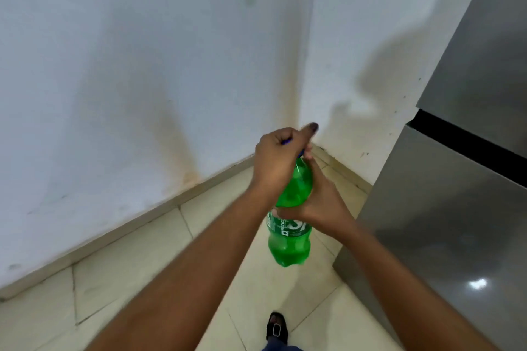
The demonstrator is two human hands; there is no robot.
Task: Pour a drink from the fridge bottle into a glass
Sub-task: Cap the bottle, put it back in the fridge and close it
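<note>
A person holds a green plastic soda bottle (289,239) upright in mid-air above a tiled floor (137,279), beside a grey fridge (445,222). The right hand (319,205) grips its shoulder; the left hand (275,162) is clenched around its blue cap (286,142).

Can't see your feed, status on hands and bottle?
Left hand closed over blue cap. Right hand gripping green bottle mid-body, held upright above floor. No glass in view. Nothing in the way.
</note>
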